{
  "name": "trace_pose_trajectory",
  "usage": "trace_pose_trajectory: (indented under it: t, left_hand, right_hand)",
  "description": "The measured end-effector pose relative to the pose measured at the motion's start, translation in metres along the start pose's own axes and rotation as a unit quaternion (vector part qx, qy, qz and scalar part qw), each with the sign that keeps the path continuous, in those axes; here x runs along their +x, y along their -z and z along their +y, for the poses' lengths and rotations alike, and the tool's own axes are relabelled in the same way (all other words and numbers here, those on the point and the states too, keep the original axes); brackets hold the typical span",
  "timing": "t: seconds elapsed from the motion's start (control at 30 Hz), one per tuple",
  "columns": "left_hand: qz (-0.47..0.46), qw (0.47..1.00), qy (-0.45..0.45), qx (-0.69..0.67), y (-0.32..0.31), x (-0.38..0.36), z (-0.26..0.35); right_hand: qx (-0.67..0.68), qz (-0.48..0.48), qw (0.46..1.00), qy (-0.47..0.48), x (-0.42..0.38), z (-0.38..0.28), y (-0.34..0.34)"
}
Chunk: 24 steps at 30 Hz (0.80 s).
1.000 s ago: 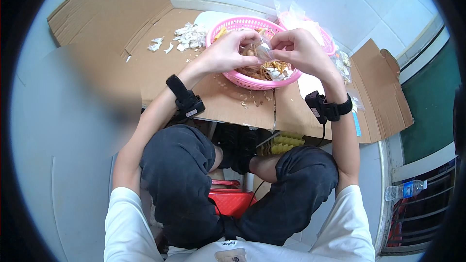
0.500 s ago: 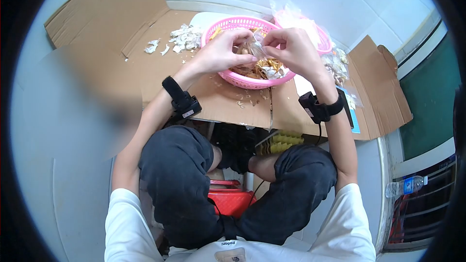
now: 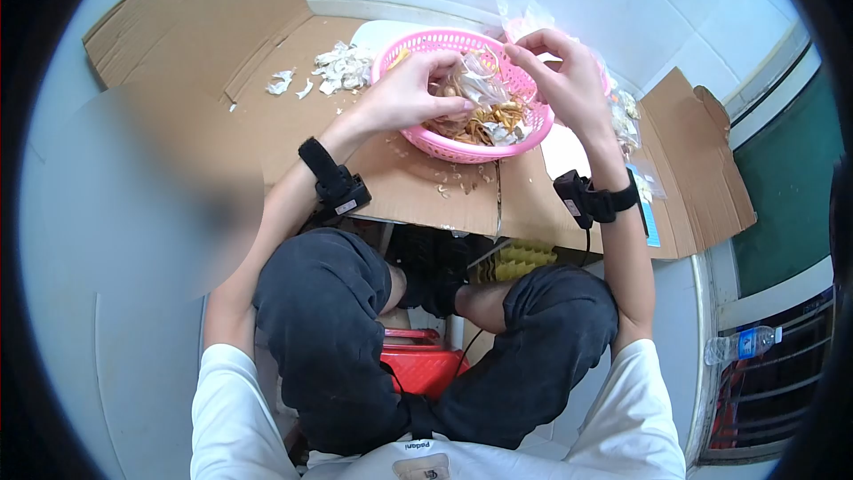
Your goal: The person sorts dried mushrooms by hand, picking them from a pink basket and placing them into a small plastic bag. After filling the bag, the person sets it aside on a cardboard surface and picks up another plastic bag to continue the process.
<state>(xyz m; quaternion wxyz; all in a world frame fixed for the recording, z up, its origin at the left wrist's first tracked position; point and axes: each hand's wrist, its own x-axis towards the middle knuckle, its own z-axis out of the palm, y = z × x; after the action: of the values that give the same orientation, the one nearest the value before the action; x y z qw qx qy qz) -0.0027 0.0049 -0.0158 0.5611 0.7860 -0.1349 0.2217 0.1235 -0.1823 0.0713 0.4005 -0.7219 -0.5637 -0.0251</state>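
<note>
My left hand (image 3: pixel 418 89) is closed on a clear plastic bag (image 3: pixel 480 87) with small light brown pieces in its lower part. The bag is over a pink basket (image 3: pixel 475 154) that holds brown strips and some white pieces. Its loose upper end points to the right. My right hand (image 3: pixel 564 76) is raised over the basket's right side, apart from the bag. Its thumb and index finger are bent with a small gap between their tips, and nothing can be made out between them.
White flakes (image 3: pixel 345 68) lie on the cardboard (image 3: pixel 293 124) left of the basket. A second pink basket (image 3: pixel 604 80) with plastic bags stands behind my right hand. More filled bags (image 3: pixel 625 120) are at the right. A water bottle (image 3: pixel 745 344) is at the far right.
My right hand has let go of the bag and moved right and slightly up. My left hand has stayed in place with the bag, whose upper end now spreads loosely.
</note>
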Motion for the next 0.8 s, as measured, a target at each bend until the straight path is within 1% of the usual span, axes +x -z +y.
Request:
trace_pose_trajectory:
  t: [0.03,0.07,0.1,0.17,0.23,0.3,0.4,0.43,0.5,0.53,0.6,0.63,0.67,0.7,0.73,0.77,0.8]
  left_hand:
    - [0.001,1.0,-0.001,-0.002,-0.001,-0.001,0.001]
    - [0.002,1.0,-0.001,-0.003,-0.001,0.0,0.002]
    - [0.001,1.0,-0.002,-0.003,0.0,0.001,0.0]
    - [-0.007,0.999,0.016,0.039,0.003,0.002,-0.004]
    - [-0.015,0.999,0.02,0.021,0.004,0.002,-0.004]
    - [-0.025,0.999,0.024,0.0,0.003,0.001,-0.003]
    - [-0.017,0.999,0.024,0.022,0.004,0.001,0.001]
    - [-0.021,0.998,0.03,0.047,0.005,0.001,0.001]
    - [-0.025,0.996,0.036,0.073,0.004,0.0,0.003]
    - [-0.019,0.998,0.031,0.046,0.003,-0.001,0.005]
    - [-0.012,0.999,0.026,0.02,0.0,0.0,0.003]
    - [0.006,1.0,0.0,0.012,-0.001,0.001,-0.001]
    - [0.025,0.999,-0.024,0.004,-0.001,0.002,-0.003]
    - [0.026,0.999,-0.023,0.007,-0.003,0.004,0.0]
    - [0.038,0.999,-0.007,-0.007,-0.003,0.003,0.002]
    - [0.048,0.999,0.014,-0.017,0.0,0.0,0.005]
    - [0.034,0.997,0.06,-0.018,0.003,-0.003,0.017]
  right_hand:
    - [-0.054,0.062,0.997,0.011,0.002,0.004,-0.002]
    - [-0.072,0.019,0.995,-0.068,0.004,0.006,-0.002]
    - [-0.072,0.02,0.995,-0.067,0.003,0.009,-0.005]
    - [0.014,0.007,0.998,-0.063,0.0,0.014,-0.011]
    - [0.032,0.011,0.997,-0.071,0.0,0.015,-0.013]
    - [0.067,0.025,0.997,-0.009,-0.002,0.016,-0.013]
    - [0.047,0.011,0.999,0.003,-0.003,0.018,-0.013]
    - [0.047,0.01,0.999,0.002,-0.004,0.017,-0.012]
    - [-0.057,-0.028,0.997,0.033,-0.007,0.014,-0.008]
    - [-0.057,-0.027,0.997,0.032,-0.007,0.015,-0.008]
    - [-0.063,-0.068,0.993,0.069,-0.007,0.016,-0.008]
    - [-0.063,-0.068,0.993,0.07,-0.008,0.015,-0.007]
    - [0.023,-0.084,0.996,0.031,-0.009,0.012,-0.006]
    - [0.11,-0.1,0.989,-0.007,-0.009,0.009,-0.005]
    - [0.12,-0.101,0.988,-0.005,-0.008,0.01,-0.007]
    - [0.04,-0.102,0.991,0.073,-0.008,0.012,-0.009]
    - [-0.043,-0.094,0.984,0.145,-0.01,0.015,-0.013]
